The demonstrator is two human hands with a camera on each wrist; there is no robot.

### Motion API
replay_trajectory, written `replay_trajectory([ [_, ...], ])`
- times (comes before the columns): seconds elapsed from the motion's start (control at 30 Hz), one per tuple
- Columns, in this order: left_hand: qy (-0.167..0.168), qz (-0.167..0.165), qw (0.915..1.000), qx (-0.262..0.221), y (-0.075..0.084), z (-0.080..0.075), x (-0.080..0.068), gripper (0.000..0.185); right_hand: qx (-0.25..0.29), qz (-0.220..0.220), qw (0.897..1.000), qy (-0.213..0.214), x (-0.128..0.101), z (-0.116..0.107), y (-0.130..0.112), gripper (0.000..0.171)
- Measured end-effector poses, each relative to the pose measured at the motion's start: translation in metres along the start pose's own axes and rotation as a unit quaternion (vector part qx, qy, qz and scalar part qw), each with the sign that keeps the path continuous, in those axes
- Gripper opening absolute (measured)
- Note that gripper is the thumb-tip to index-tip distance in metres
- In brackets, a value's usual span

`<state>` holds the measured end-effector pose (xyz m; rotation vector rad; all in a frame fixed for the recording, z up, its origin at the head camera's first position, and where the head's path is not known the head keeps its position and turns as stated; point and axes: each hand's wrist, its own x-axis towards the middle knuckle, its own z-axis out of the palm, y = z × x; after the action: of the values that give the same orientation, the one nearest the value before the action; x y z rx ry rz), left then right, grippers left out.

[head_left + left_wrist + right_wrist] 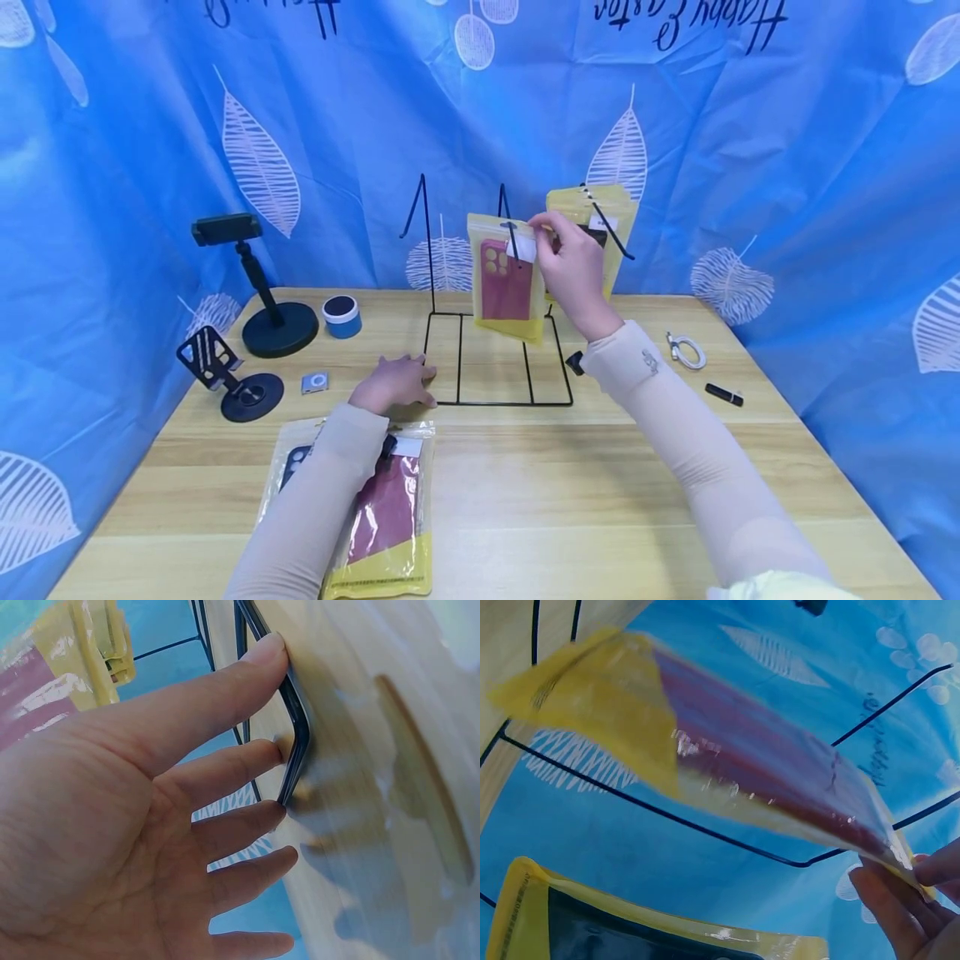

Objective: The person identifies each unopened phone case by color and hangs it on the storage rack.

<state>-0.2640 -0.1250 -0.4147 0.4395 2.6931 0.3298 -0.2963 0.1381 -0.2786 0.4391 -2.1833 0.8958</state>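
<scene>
A black wire display rack (495,358) stands mid-table with hooks rising from its base. My right hand (570,262) pinches the top of a yellow packet with a red phone case (506,279) at the middle hook; the right wrist view shows this packet (765,780) tilted, with fingertips (889,904) on its top edge. A second yellow packet with a dark case (596,229) hangs on the right hook, also seen low in the wrist view (630,930). My left hand (396,383) lies flat on the table, its straight fingers (225,697) pressing the rack's base corner (300,735).
More packets with cases (382,517) lie under my left forearm at the near edge. Two black phone stands (258,292) (225,371), a blue round speaker (342,317) and a small blue player (315,382) sit left. A white cable (686,350) and black stick (723,394) lie right.
</scene>
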Motion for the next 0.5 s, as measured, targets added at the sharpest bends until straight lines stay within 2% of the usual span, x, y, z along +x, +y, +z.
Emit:
replay_trajectory([
  [0.2,0.0,0.002,1.0,-0.002,-0.001,0.004,0.001,0.068,-0.038,0.008,0.999,-0.02,0.021,0.016,0.007,0.022],
  [0.5,0.005,0.004,1.0,0.0,-0.002,0.002,0.002,0.067,-0.052,0.005,0.999,-0.007,0.039,0.031,0.015,0.022],
])
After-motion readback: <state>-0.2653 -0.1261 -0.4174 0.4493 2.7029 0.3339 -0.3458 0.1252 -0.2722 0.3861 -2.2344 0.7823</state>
